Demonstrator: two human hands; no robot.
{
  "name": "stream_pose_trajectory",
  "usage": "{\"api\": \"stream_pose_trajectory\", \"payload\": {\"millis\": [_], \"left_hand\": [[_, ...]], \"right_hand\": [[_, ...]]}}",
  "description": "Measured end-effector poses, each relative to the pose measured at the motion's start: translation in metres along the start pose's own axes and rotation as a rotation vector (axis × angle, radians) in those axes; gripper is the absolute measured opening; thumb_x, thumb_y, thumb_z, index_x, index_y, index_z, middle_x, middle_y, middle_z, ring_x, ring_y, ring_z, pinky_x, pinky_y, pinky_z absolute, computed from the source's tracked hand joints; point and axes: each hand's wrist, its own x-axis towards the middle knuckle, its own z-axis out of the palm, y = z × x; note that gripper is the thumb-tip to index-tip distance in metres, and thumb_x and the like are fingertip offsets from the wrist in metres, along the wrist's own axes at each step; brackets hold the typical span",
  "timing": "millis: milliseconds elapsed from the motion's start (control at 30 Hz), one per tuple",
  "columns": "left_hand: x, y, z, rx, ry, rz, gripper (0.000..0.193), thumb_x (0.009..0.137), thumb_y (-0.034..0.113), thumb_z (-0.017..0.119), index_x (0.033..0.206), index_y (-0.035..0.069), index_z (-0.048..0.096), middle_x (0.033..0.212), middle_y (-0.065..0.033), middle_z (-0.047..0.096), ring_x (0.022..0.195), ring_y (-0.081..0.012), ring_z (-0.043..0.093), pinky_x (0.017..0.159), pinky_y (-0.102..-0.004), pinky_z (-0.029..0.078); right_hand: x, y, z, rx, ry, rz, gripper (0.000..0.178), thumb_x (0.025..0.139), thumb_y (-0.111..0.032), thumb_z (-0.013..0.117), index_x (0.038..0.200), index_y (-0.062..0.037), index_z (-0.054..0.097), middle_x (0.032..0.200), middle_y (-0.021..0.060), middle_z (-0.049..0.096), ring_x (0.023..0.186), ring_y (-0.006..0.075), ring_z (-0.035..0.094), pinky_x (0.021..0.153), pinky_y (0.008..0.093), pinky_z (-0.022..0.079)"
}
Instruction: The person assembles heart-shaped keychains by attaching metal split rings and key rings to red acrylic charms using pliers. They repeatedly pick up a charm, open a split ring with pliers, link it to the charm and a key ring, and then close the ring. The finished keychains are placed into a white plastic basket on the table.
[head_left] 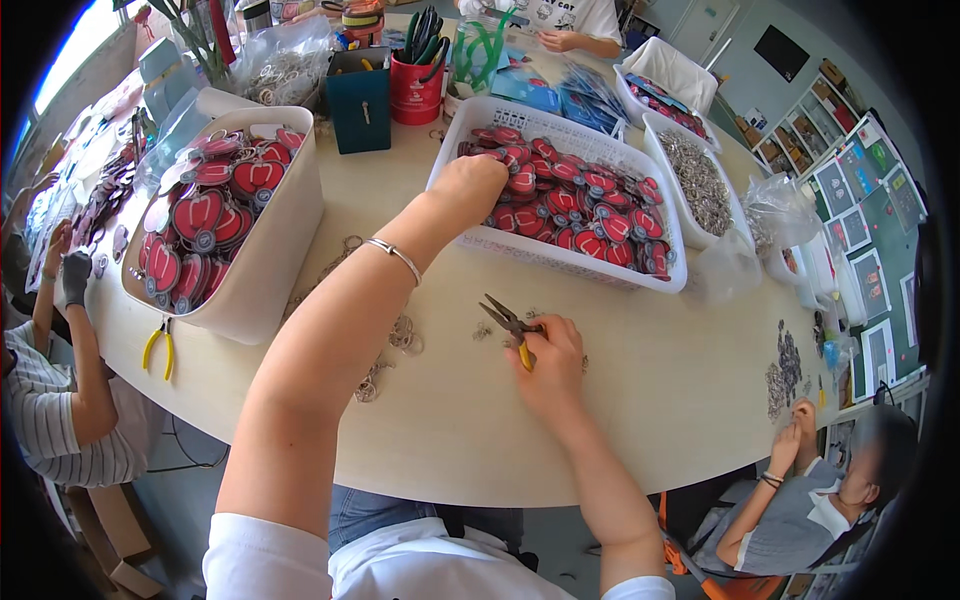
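My left hand [474,188] reaches across to the left end of a white plastic basket [580,262] full of flat red keychain charms [565,200]. Its fingers point down among the charms and are hidden behind the hand, so whether they grip one cannot be made out. In my right hand [552,362], closed low over the table, is a pair of pliers [508,318] with dark jaws and yellow handles. The jaws point up and to the left, slightly apart. Small metal rings [482,331] lie beside the jaws, and keyring chains [404,335] lie beneath my left forearm.
A tall white bin [285,230] of red charms stands at left, yellow-handled pliers [159,350] near it. Behind are a dark green box [360,112] and a red tool cup [415,92]. Right of the basket is a tray of metal parts [695,180]. Other people sit around the table.
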Motion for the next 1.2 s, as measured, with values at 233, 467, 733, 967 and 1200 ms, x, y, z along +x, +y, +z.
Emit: {"api": "stream_pose_trajectory", "payload": {"millis": [233, 467, 733, 967, 1200], "left_hand": [[-0.024, 0.009, -0.033, -0.111, 0.166, -0.133, 0.017, 0.08, 0.0, 0.056, 0.094, -0.003, 0.065, 0.094, -0.0216, 0.065, 0.088, -0.0393, 0.063, 0.077, -0.0449, 0.051], [-0.103, 0.053, -0.042, -1.108, 0.31, -0.368, 0.012, 0.088, 0.001, 0.06, 0.099, -0.001, 0.058, 0.089, -0.0092, 0.067, 0.083, -0.018, 0.068, 0.069, -0.03, 0.055], [-0.177, 0.083, -0.029, -1.865, -0.069, -0.729, 0.021, 0.091, 0.006, 0.062, 0.108, -0.001, 0.053, 0.095, -0.008, 0.067, 0.086, -0.0145, 0.067, 0.072, -0.0263, 0.058], [-0.182, 0.083, -0.023, -1.836, -0.067, -0.757, 0.02, 0.088, 0.008, 0.066, 0.104, 0.0, 0.056, 0.094, -0.0082, 0.068, 0.086, -0.014, 0.067, 0.071, -0.026, 0.058], [-0.186, 0.085, -0.033, -1.915, 0.028, -0.778, 0.016, 0.088, 0.009, 0.067, 0.095, 0.003, 0.054, 0.093, -0.0061, 0.067, 0.086, -0.0131, 0.066, 0.073, -0.027, 0.057]], "right_hand": [[0.005, -0.01, -0.003, 0.048, -0.009, 0.07, 0.015, 0.067, -0.005, 0.078, 0.077, -0.0022, 0.067, 0.099, 0.0098, 0.056, 0.098, 0.029, 0.052, 0.087, 0.0392, 0.042], [0.0, 0.011, -0.016, 0.263, -0.04, 0.217, 0.011, 0.074, -0.001, 0.073, 0.081, 0.0013, 0.065, 0.098, 0.0096, 0.055, 0.088, 0.0234, 0.056, 0.075, 0.0328, 0.046], [0.006, 0.0, -0.03, 0.104, -0.142, 0.124, 0.009, 0.075, -0.005, 0.072, 0.079, -0.0021, 0.065, 0.099, 0.01, 0.054, 0.098, 0.0283, 0.051, 0.086, 0.0385, 0.041], [0.027, -0.022, -0.048, 0.006, -0.203, 0.024, 0.01, 0.077, -0.007, 0.073, 0.081, -0.0017, 0.065, 0.099, 0.0086, 0.054, 0.095, 0.0262, 0.053, 0.085, 0.037, 0.041], [0.031, -0.047, -0.048, 0.797, -0.332, 0.403, 0.009, 0.084, -0.007, 0.07, 0.086, 0.0001, 0.067, 0.096, 0.0023, 0.053, 0.086, 0.0121, 0.054, 0.077, 0.027, 0.044]]}}
